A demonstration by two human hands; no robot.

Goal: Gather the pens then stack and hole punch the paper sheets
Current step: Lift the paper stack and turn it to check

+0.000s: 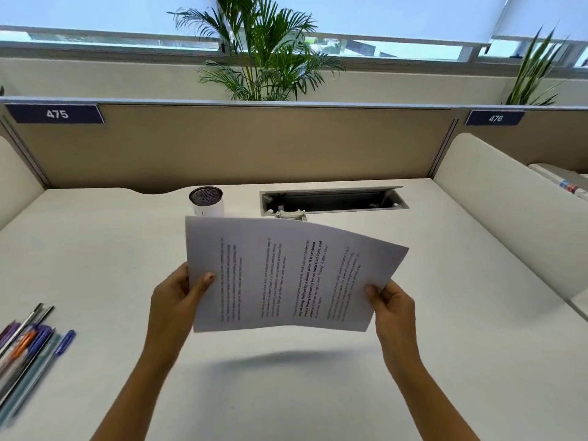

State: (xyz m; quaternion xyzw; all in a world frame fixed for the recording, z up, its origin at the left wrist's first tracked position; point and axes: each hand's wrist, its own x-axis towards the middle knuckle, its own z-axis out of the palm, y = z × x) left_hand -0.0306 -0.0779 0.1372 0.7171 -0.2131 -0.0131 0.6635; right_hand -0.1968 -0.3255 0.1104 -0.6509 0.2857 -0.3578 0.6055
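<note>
I hold a stack of printed paper sheets point(286, 275) in the air above the middle of the white desk point(111, 265); their text runs sideways. My left hand point(178, 300) grips the stack's left edge, thumb on top. My right hand point(393, 305) pinches the lower right corner. The sheets bow slightly and cast a shadow on the desk below. Several pens point(28, 345) lie bunched together at the desk's left front edge. A pale metal hole punch point(291, 215) peeks out just behind the top edge of the sheets, mostly hidden.
A white cup with a mesh top point(206, 202) stands behind the sheets at the left. An open cable tray point(334, 200) is sunk into the desk at the back. A beige partition point(254, 144) closes the far side; curved white dividers flank both sides.
</note>
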